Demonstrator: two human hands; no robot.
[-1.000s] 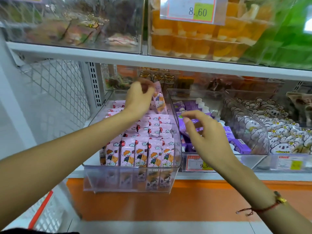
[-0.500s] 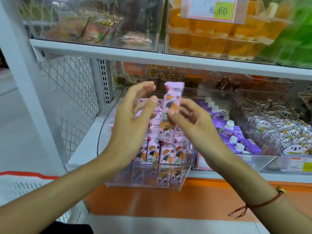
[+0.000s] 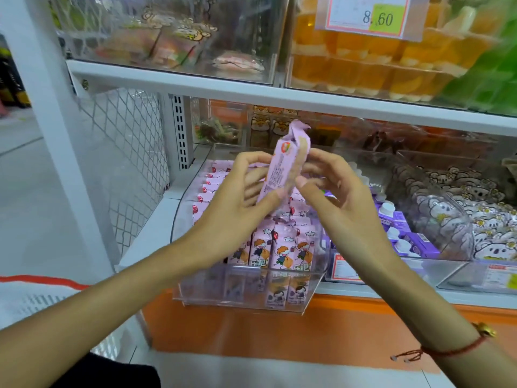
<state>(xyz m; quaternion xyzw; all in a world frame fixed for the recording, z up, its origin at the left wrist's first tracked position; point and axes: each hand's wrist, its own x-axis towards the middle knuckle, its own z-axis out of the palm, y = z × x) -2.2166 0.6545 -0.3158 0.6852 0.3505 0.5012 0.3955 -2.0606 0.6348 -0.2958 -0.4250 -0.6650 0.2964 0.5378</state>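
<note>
A pink snack packet (image 3: 284, 163) stands upright in the air above a clear bin (image 3: 313, 278), its printed back turned toward me. My left hand (image 3: 237, 203) pinches its lower part with thumb and fingers. My right hand (image 3: 333, 189) pinches its right edge from the other side. The bin below holds several rows of the same pink packets (image 3: 282, 247) with a cartoon child on the front.
To the right stand clear bins of purple cartons (image 3: 397, 228) and koala-print packets (image 3: 458, 214). The white shelf (image 3: 251, 93) above carries bins of orange jelly cups and a price tag (image 3: 369, 15). A wire mesh panel (image 3: 126, 163) closes the left side.
My left hand lifted one packet out of the bin. Both hands then met on it, raised it and turned it so its printed back faces me.
</note>
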